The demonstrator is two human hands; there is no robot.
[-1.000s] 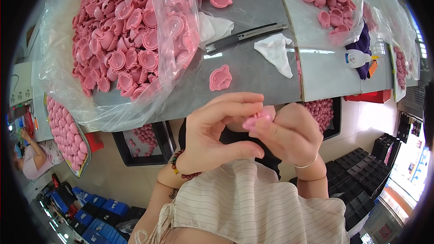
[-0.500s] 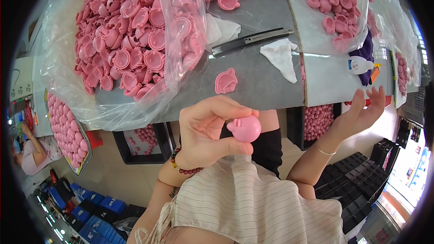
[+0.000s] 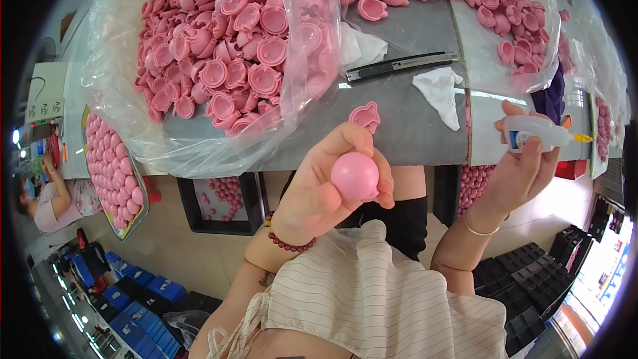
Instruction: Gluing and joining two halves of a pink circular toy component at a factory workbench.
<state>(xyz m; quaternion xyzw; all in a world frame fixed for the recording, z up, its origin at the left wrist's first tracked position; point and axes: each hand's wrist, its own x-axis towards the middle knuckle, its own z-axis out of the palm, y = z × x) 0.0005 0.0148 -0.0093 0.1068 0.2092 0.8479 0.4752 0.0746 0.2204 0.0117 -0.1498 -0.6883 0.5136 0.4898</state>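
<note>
A round pink plastic ball piece [image 3: 354, 176] sits between the thumb and fingers of my left hand [image 3: 302, 193], in front of the table edge. Its smooth domed side faces up, with a small bump at its lower right. Off to the right, my right hand [image 3: 522, 173] grips a small white squeeze bottle [image 3: 531, 134] with a yellow tip, held on its side with the tip toward the right. On the table just beyond my left hand lies a single pink half-shell [image 3: 365, 116], partly hidden by my fingers.
A clear plastic bag [image 3: 106, 93] holds a large heap of pink half-shells [image 3: 219, 46]. More shells [image 3: 492, 0] lie at the back right. A black utility knife [image 3: 402, 65] and white cloth [image 3: 440, 96] rest on the grey table. Black trays [image 3: 199, 223] stand below; another person [image 3: 56, 189] sits far left.
My right hand, empty before, has picked up the squeeze bottle from the table. My left hand has turned the pink ball piece so its bump points down and right. The view has shifted left.
</note>
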